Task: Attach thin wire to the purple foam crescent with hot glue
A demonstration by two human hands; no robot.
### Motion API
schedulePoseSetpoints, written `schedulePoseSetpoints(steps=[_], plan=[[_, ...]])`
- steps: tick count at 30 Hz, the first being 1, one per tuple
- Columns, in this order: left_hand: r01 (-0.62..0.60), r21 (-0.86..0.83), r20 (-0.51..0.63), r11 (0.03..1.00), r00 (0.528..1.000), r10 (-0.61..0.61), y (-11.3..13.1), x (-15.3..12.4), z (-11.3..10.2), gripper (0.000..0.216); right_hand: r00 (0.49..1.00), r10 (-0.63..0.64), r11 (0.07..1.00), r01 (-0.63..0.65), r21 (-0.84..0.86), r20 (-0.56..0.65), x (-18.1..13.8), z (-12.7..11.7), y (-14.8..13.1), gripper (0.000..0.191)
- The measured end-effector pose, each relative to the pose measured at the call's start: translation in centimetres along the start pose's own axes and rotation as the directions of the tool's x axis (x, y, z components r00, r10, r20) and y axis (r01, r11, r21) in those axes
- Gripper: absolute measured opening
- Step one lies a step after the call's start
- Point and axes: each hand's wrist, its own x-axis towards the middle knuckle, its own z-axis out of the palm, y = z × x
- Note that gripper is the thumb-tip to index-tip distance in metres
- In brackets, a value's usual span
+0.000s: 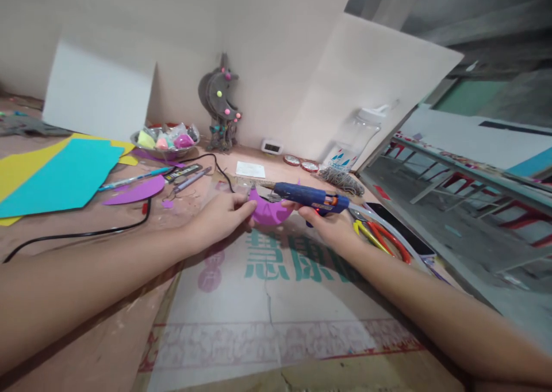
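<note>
My left hand (223, 218) pinches the left tip of a purple crescent-shaped piece (271, 210), just above the printed board. A blue hot glue gun (302, 194) is gripped in my right hand (330, 224), and a red light glows near its trigger. The gun's nozzle points left, over the crescent's upper edge, close to my left fingers. Fingertips of my right hand are near the crescent's right end; whether they touch it I cannot tell. A clear glue stick (394, 229) trails from the back of the gun.
Scissors (390, 239) and a dark phone (401, 225) lie right of my right hand. Turquoise foam sheets (64, 176), a purple cutout (137, 191) and a black cord (86, 232) are left. Behind stand a bowl (149, 149), a grey moon ornament (219, 99), grey yarn (342, 180) and a bottle (356, 136).
</note>
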Motion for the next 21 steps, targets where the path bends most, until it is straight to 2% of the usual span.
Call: schedulePoseSetpoints(steps=[4, 10, 14, 19, 21], plan=[[-0.011, 0.017, 0.021, 1.000, 1.000, 0.011, 0.2, -0.1, 0.0, 0.034, 0.997, 0.080, 0.988, -0.078, -0.135, 0.006, -0.8, 0.6, 0.4, 0.029], [-0.035, 0.093, 0.041, 0.995, 0.999, 0.031, 0.3, -0.2, -0.2, 0.036, 0.986, 0.163, 0.979, -0.166, -0.116, -0.037, -1.0, 1.4, 1.7, 0.021], [-0.035, 0.105, 0.050, 0.994, 0.998, 0.030, 0.2, -0.2, -0.2, 0.036, 0.987, 0.155, 0.984, -0.157, -0.087, -0.029, -0.9, 1.6, 1.4, 0.024], [-0.048, 0.103, 0.060, 0.994, 0.997, 0.042, 0.2, -0.1, -0.2, 0.034, 0.992, 0.107, 0.994, -0.107, 0.001, 0.071, -0.9, 1.6, 0.8, 0.025], [-0.050, 0.103, 0.060, 0.993, 0.997, 0.044, 0.2, -0.1, -0.3, 0.034, 0.991, 0.114, 0.993, -0.114, 0.001, 0.064, -0.9, 1.6, 0.7, 0.024]])
